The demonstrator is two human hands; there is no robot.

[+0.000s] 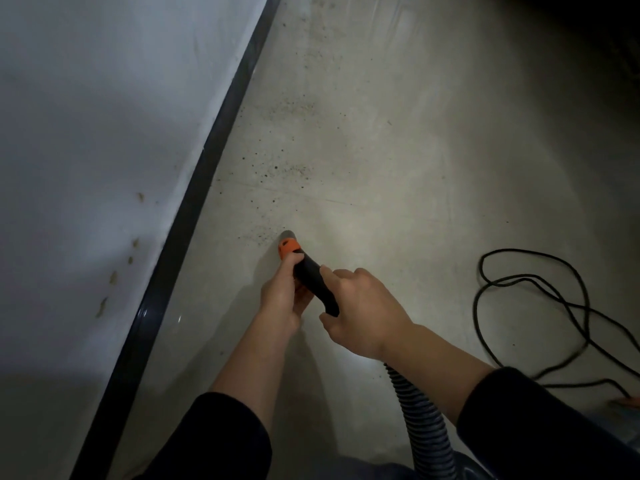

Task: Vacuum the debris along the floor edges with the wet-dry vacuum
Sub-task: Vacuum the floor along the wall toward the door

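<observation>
A pale wall (86, 133) is seen at the left, met along its foot by a dark baseboard (207, 161), and the rest of the view is filled by a grey floor (433, 140). The work is judged to be partly done. Few specks can be made out on the strip of floor beside the baseboard nearest the person. Further along the edge, debris (289, 171) is still scattered in several loose patches, one just ahead of the nozzle and others well beyond it. Most of the visible edge is therefore taken as left to do.

A black cord (540, 289) is looped on the floor at the right, well apart from the edge being cleaned. A ribbed grey hose (419, 417) is led up from the bottom of the view, under the right wrist.

The black nozzle (313, 282), with its orange collar (289, 247), is pointed down and forward at the floor near the baseboard. Whether its tip touches the floor cannot be told.

The nozzle is grasped by both hands. The left hand (282, 299) is wrapped round it just behind the collar, and the right hand (360, 306) is closed over its rear end. Both forearms are stretched forward, with dark sleeves pushed back from the wrists.
</observation>
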